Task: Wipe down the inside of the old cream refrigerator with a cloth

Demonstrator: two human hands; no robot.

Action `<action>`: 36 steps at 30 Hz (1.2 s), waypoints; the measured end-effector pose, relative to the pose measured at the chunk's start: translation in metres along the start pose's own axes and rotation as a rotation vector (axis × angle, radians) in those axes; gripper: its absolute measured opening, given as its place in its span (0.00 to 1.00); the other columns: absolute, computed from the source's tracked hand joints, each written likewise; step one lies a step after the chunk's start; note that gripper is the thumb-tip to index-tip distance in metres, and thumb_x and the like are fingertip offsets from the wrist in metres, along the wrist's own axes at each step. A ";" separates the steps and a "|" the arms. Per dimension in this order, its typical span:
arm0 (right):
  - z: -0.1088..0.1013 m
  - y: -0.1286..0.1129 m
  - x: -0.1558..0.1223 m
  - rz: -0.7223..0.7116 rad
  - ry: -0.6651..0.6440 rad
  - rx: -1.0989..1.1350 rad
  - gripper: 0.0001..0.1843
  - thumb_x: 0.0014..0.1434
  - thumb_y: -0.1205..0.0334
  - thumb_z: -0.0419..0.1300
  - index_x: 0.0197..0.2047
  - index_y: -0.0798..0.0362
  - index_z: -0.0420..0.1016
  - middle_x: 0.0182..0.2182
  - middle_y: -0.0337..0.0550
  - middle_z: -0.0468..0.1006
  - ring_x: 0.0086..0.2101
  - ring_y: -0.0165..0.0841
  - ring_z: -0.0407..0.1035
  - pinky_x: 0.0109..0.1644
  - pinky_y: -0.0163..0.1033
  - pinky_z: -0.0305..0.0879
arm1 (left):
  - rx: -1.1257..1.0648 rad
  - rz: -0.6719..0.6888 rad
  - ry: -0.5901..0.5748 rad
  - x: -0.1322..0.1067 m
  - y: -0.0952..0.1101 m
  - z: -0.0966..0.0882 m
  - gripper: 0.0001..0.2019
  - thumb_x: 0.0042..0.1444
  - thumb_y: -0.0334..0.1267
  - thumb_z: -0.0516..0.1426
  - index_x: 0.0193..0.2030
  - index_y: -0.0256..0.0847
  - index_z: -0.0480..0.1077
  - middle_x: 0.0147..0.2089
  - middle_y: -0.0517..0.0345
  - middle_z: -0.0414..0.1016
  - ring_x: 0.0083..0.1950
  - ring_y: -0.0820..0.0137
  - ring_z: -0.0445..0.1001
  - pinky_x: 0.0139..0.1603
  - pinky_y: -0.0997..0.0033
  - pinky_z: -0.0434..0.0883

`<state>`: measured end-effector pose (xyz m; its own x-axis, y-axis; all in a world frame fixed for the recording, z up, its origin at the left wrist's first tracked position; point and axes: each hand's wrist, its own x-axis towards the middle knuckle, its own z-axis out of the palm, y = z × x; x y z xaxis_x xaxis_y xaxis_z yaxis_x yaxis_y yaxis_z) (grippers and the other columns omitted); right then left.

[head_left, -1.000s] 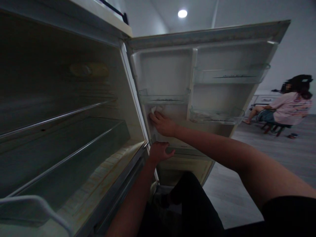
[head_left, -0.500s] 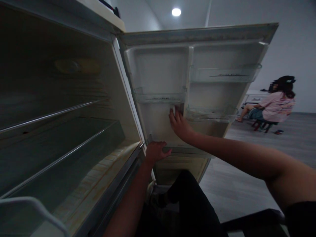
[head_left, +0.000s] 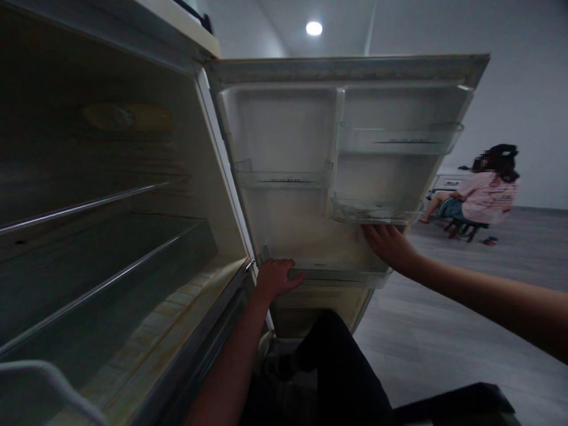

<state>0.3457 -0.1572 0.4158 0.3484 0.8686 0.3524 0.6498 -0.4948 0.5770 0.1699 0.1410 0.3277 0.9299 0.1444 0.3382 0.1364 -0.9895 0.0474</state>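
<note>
The refrigerator door (head_left: 284, 130) stands wide open, its inner side facing me. My left hand (head_left: 276, 277) is at the hinge end of the bottom door shelf (head_left: 341, 277), with thumb and fingers apart and nothing seen in it. Over at the right, my right hand (head_left: 388, 245) reaches under the lower right door shelf (head_left: 377, 212). Its fingers are close together against the inner panel, fingertips blurred; whatever they press there cannot be made out. Clear shelves on the door include an upper left one (head_left: 284, 179) and an upper right one (head_left: 394, 141).
To the left is the refrigerator's dark interior with glass shelves (head_left: 97, 290) and a yellowish lamp cover (head_left: 128, 117). A pale curved bar (head_left: 53, 378) crosses the lower left corner. My bent knee (head_left: 331, 349) is below the door. Another person (head_left: 488, 192) sits on a low stool at right.
My right hand has moved right and down across the door panel, from the middle to under the lower right shelf. The left hand keeps its place; the view has shifted slightly.
</note>
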 end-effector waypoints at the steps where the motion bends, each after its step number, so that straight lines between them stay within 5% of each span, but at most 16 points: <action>1: 0.001 0.005 -0.003 0.030 0.004 -0.042 0.30 0.67 0.77 0.45 0.70 0.75 0.68 0.65 0.76 0.67 0.59 0.58 0.69 0.60 0.61 0.70 | -0.003 -0.003 0.001 0.001 0.001 0.000 0.24 0.63 0.61 0.56 0.49 0.44 0.80 0.42 0.49 0.86 0.46 0.54 0.84 0.51 0.55 0.74; 6: 0.016 -0.005 0.016 -0.089 0.045 -0.064 0.25 0.68 0.77 0.48 0.63 0.74 0.75 0.59 0.74 0.74 0.56 0.56 0.73 0.57 0.58 0.72 | -0.006 -0.031 0.034 0.005 0.006 0.003 0.23 0.63 0.61 0.56 0.47 0.44 0.80 0.41 0.50 0.86 0.45 0.54 0.84 0.50 0.55 0.74; 11: 0.029 -0.063 0.094 -0.409 0.240 0.125 0.24 0.69 0.75 0.53 0.65 0.65 0.74 0.64 0.64 0.72 0.64 0.46 0.68 0.71 0.56 0.63 | 0.020 -0.044 0.034 0.008 0.009 0.004 0.26 0.64 0.62 0.54 0.47 0.42 0.81 0.43 0.46 0.86 0.45 0.51 0.84 0.48 0.54 0.75; 16: 0.006 -0.130 0.180 -0.483 0.401 0.157 0.22 0.73 0.69 0.52 0.67 0.61 0.72 0.68 0.59 0.68 0.68 0.46 0.63 0.73 0.57 0.61 | 0.033 -0.001 0.034 0.007 0.008 0.001 0.26 0.65 0.62 0.53 0.44 0.41 0.80 0.41 0.45 0.86 0.42 0.53 0.85 0.45 0.57 0.75; 19: -0.005 -0.146 0.198 -0.482 0.455 0.133 0.20 0.74 0.67 0.52 0.63 0.61 0.76 0.65 0.57 0.72 0.67 0.47 0.65 0.73 0.56 0.62 | 0.042 0.018 0.037 0.004 0.005 -0.001 0.26 0.65 0.62 0.54 0.43 0.40 0.80 0.40 0.45 0.86 0.42 0.52 0.85 0.45 0.56 0.75; 23: 0.008 -0.124 0.173 -0.523 0.465 0.102 0.22 0.73 0.67 0.54 0.66 0.60 0.74 0.66 0.55 0.71 0.67 0.49 0.65 0.71 0.56 0.65 | -0.002 0.035 0.040 -0.002 0.000 -0.002 0.24 0.63 0.60 0.56 0.45 0.42 0.81 0.41 0.46 0.86 0.43 0.53 0.85 0.47 0.56 0.75; 30: 0.035 -0.053 0.071 -0.518 0.314 0.079 0.25 0.69 0.71 0.55 0.68 0.58 0.73 0.67 0.53 0.70 0.67 0.48 0.64 0.70 0.57 0.64 | -0.014 0.018 0.037 -0.005 -0.005 0.000 0.21 0.61 0.59 0.59 0.48 0.45 0.81 0.46 0.49 0.87 0.47 0.55 0.84 0.53 0.56 0.75; 36: 0.012 0.014 0.008 -0.150 0.010 0.031 0.26 0.67 0.73 0.55 0.66 0.61 0.74 0.64 0.62 0.72 0.60 0.50 0.71 0.59 0.52 0.71 | -0.003 -0.003 0.036 -0.002 -0.002 0.002 0.23 0.61 0.60 0.58 0.49 0.45 0.81 0.46 0.48 0.87 0.47 0.53 0.84 0.52 0.54 0.75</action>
<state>0.3651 -0.1570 0.4179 0.2394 0.9324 0.2709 0.7147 -0.3581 0.6008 0.1686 0.1429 0.3249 0.9166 0.1475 0.3717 0.1385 -0.9890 0.0511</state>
